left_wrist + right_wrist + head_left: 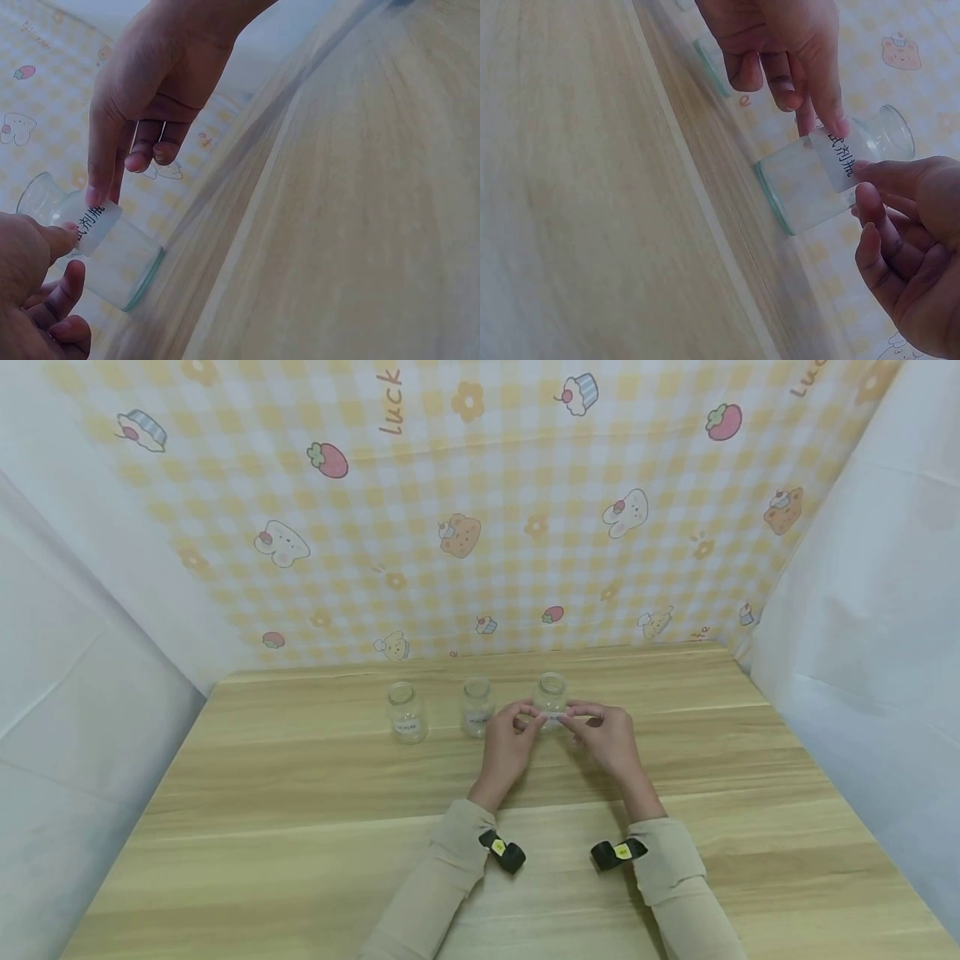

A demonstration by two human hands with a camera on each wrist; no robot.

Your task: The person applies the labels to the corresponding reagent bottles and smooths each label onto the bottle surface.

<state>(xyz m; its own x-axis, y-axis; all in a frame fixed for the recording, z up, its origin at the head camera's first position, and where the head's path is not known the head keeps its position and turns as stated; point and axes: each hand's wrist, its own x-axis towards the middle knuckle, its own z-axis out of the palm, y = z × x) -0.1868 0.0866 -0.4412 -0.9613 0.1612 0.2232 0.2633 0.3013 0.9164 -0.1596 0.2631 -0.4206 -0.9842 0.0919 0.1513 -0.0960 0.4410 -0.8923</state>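
Note:
A clear glass jar [551, 687] with a white label [835, 159] stands upright between both hands; dark characters show on the label. My left hand [510, 745] holds the jar's left side, its thumb on the label's left end. From the other side, my right hand [609, 739] grips the jar with its thumb on the label's right end. In the left wrist view, the label lies against the jar [127, 262] and the remaining fingers of both hands curl loosely. Fingertips behind the glass are partly hidden.
Two similar labelled jars, a middle jar [476, 697] and a left jar [406, 710], stand in a row to the left. The middle one is close to my left hand. A wooden table [300, 852] meets a yellow checked cloth [420, 485] behind; white sheets hang at both sides.

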